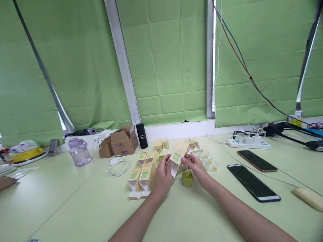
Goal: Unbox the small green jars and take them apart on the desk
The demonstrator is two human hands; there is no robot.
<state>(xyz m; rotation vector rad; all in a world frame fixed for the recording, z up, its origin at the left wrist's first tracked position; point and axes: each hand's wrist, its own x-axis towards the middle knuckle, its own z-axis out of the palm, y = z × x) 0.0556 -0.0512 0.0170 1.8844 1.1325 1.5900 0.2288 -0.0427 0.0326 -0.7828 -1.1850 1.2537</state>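
Both my hands hold one small tan carton with a green square label (177,155) above the pale green table (75,208). My left hand (163,176) grips its lower left end, fingers curled. My right hand (194,167) pinches its right side. Just below the carton a small clear jar with yellow-green contents (187,178) stands on the table. Left of my hands lie several matching cartons (141,176), some with open flaps. Behind my right hand sit several clear jars (209,162).
A brown cardboard box (121,144), a black cylinder (141,135), a purple water jug (79,152) and a white cable (116,166) are at the back left. Two phones (253,182) and a power strip (248,144) lie right. Another person's hand (6,182) shows at far left.
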